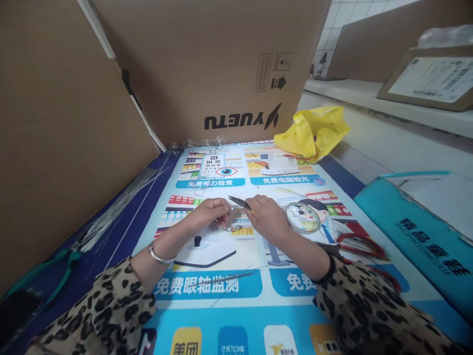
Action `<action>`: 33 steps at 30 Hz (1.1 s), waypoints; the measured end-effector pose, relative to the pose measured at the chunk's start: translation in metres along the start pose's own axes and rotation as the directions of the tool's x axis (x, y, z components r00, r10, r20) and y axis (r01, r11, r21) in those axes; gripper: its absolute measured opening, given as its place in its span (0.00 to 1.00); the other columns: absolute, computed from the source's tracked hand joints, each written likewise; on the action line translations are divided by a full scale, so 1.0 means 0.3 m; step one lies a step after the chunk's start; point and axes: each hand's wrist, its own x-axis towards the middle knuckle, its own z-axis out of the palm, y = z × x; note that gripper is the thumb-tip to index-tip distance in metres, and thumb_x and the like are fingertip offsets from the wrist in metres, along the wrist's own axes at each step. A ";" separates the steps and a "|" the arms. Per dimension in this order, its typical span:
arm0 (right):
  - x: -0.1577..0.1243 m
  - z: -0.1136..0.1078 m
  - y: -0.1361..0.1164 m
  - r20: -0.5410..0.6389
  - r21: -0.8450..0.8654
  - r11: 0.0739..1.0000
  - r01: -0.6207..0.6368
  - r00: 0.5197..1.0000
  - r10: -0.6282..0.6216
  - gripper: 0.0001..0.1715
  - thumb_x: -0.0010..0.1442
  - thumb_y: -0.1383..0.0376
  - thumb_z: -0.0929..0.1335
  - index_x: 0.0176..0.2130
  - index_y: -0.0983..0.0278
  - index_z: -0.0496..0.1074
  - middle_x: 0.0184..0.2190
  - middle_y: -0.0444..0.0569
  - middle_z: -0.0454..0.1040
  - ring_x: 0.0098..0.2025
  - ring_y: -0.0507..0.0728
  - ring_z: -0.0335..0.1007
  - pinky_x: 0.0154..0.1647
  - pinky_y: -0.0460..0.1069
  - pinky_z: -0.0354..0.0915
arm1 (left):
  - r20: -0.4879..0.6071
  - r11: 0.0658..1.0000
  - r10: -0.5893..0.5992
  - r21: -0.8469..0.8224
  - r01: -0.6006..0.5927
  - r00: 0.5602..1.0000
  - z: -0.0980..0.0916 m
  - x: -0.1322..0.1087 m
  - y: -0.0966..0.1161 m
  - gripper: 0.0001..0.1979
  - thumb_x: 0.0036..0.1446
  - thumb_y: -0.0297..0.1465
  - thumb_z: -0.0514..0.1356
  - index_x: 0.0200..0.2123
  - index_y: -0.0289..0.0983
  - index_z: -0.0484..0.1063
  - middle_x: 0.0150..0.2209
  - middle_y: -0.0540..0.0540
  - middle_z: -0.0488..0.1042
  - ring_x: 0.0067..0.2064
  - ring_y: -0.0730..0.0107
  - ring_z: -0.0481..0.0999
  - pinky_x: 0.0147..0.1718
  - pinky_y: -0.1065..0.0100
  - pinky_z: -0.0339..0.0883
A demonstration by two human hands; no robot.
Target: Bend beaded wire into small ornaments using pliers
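Near the middle of the printed sheet, my right hand is wrapped round a pair of dark-tipped pliers, whose tips point left. To the left of it, my left hand is closed in a pinch on a thin wire piece, blurred and partly hidden by the fingers. Small beads lie or hang just under the fingers. The plier tips are close to the left fingertips. Right of my right hand sits a round clear dish.
Cardboard stands behind. Left are a bundle of wires and teal-handled pliers. Right are red-handled pliers, a teal box and a yellow bag. Wire pieces lie at the back; loose wires nearer.
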 end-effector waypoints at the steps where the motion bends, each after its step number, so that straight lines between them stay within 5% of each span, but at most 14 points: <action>1: 0.000 0.003 0.000 0.028 0.017 0.999 -0.036 0.999 0.035 0.10 0.61 0.61 0.61 0.39 0.63 0.67 0.34 0.50 0.70 0.38 0.57 0.63 0.37 0.50 0.53 | -0.027 1.000 0.017 0.002 -0.017 1.000 -0.001 0.002 -0.002 0.09 0.52 0.34 0.58 0.26 0.33 0.66 0.20 0.50 0.69 0.20 0.78 0.68 0.22 0.75 0.60; 5: 0.004 0.016 0.008 0.078 0.105 0.984 -0.147 0.987 0.139 0.10 0.60 0.60 0.61 0.39 0.62 0.67 0.35 0.50 0.70 0.40 0.57 0.63 0.37 0.49 0.54 | -0.133 1.000 0.027 -0.009 -0.029 0.991 -0.008 0.014 -0.011 0.08 0.52 0.33 0.56 0.26 0.34 0.66 0.19 0.52 0.65 0.19 0.78 0.66 0.19 0.75 0.58; 10: 0.005 0.018 0.013 -0.015 0.202 0.967 -0.153 0.987 0.159 0.11 0.60 0.62 0.60 0.40 0.63 0.67 0.36 0.50 0.69 0.40 0.57 0.63 0.38 0.49 0.55 | -0.210 0.999 -0.012 -0.050 0.002 0.978 -0.008 0.018 -0.011 0.08 0.51 0.34 0.55 0.26 0.35 0.65 0.19 0.53 0.64 0.19 0.77 0.66 0.17 0.76 0.57; 18: 0.001 0.006 0.001 0.051 0.014 0.997 -0.069 0.996 0.068 0.09 0.59 0.62 0.62 0.38 0.63 0.68 0.34 0.50 0.70 0.38 0.57 0.62 0.37 0.50 0.53 | -0.159 0.999 0.032 -0.024 -0.036 0.987 -0.007 0.016 -0.023 0.09 0.54 0.35 0.54 0.27 0.35 0.65 0.20 0.53 0.64 0.20 0.77 0.67 0.19 0.75 0.58; 29: -0.009 0.031 0.014 -0.130 0.067 0.995 0.071 0.990 -0.062 0.11 0.61 0.62 0.62 0.39 0.64 0.69 0.31 0.50 0.72 0.36 0.55 0.65 0.37 0.49 0.57 | -0.016 0.999 -0.013 0.047 0.014 1.000 0.004 0.003 -0.012 0.12 0.55 0.38 0.54 0.28 0.35 0.64 0.20 0.51 0.67 0.22 0.77 0.66 0.21 0.75 0.58; 33: -0.003 0.018 0.019 -0.110 0.035 0.990 0.137 0.985 -0.132 0.10 0.60 0.64 0.61 0.39 0.65 0.69 0.31 0.49 0.71 0.36 0.55 0.63 0.38 0.49 0.56 | 0.009 0.997 -0.012 0.083 0.011 1.000 0.006 -0.004 -0.005 0.12 0.55 0.38 0.53 0.27 0.35 0.64 0.20 0.50 0.67 0.23 0.76 0.67 0.21 0.75 0.58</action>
